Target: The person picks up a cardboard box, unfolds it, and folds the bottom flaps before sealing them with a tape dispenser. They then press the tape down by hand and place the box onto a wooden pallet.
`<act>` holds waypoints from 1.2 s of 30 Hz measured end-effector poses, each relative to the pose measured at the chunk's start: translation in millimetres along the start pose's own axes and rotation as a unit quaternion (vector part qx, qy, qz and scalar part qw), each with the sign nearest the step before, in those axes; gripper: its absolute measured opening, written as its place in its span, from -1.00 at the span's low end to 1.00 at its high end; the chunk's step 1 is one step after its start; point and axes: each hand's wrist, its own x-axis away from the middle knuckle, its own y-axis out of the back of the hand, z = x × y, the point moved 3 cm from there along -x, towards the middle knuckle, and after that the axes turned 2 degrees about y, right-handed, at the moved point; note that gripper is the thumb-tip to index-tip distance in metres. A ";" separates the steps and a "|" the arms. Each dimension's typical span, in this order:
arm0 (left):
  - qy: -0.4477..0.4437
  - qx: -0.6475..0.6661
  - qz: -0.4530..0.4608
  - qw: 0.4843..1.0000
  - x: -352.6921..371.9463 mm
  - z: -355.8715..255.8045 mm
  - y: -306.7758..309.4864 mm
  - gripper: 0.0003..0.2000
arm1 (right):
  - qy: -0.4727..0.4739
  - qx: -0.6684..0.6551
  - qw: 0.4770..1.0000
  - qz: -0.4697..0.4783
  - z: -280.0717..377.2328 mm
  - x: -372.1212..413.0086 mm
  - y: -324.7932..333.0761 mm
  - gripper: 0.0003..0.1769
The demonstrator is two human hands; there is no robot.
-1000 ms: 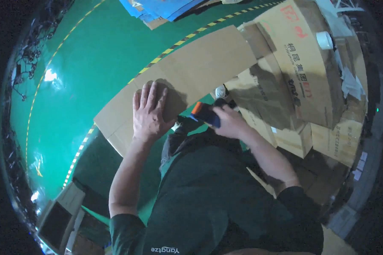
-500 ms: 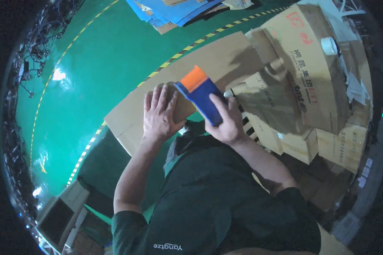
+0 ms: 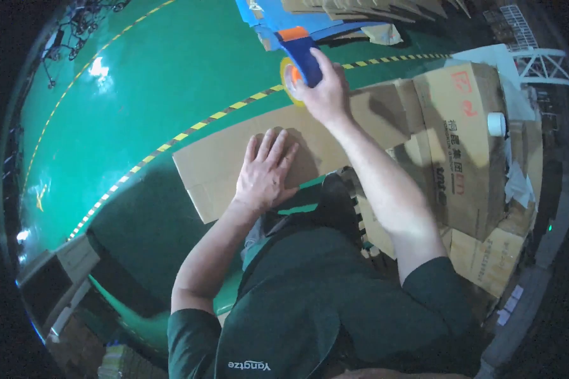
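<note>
My left hand (image 3: 263, 172) lies flat with fingers spread on a brown cardboard box (image 3: 212, 167) in front of me. In my right hand (image 3: 327, 91) is a blue and orange tape dispenser (image 3: 304, 58), held up by the far edge of the box. A yellowish roll of tape (image 3: 289, 82) shows on its left side. My right arm reaches out over the right part of the box.
Printed cartons (image 3: 458, 151) are stacked at the right, with a white tape roll (image 3: 496, 124) on them. Blue sheets (image 3: 275, 19) and flat cardboard (image 3: 360, 7) lie at the top. A yellow-black floor line (image 3: 189, 131) runs beyond the box.
My right hand has carried the tape dispenser away from my body, past the middle of the box toward its far edge. My left hand stays flat on the cardboard. The view has shifted.
</note>
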 end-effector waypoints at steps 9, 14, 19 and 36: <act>0.129 0.190 -0.179 0.957 32.4 37.3 10.1 -0.43 | 0.196 -0.070 0.967 0.146 14.9 39.9 71.9 -0.30; 0.332 0.794 -0.233 0.453 68.2 69.6 32.6 -0.43 | 0.439 0.007 0.873 0.212 44.5 71.7 71.6 -0.14; 0.300 0.839 -0.220 0.397 92.7 65.0 45.8 -0.68 | 0.562 0.011 0.792 0.238 69.8 82.4 52.8 0.00; 0.397 0.726 -0.296 0.477 131.8 73.4 31.1 -0.88 | 0.607 0.022 0.732 0.309 102.9 92.0 16.1 0.04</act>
